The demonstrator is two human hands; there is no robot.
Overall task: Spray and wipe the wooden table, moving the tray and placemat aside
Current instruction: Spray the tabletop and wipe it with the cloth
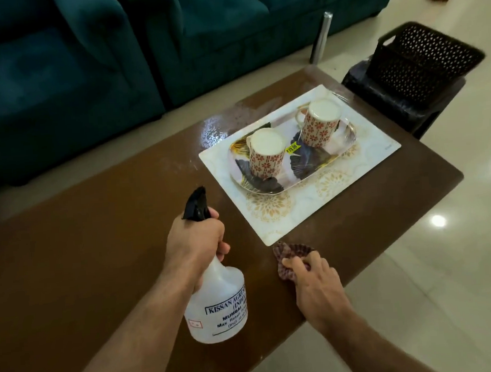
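L hand (197,235) is wrapped round the neck of the spray bottle (216,304), black nozzle aimed toward the wet patch (214,127) on the wooden table (96,231). R hand (314,274) bunches a checked cloth (290,258) against the tabletop, just beside the placemat (375,153) corner. Tray (315,169) sits on the placemat w/ two upturned patterned mugs (265,155), not yet moved aside. Risks, imo: spray drifts onto tray and mugs since they're close to the wet area; wiping under the mat's edge could shove it and tip a mug; wet film near the far edge may run off.
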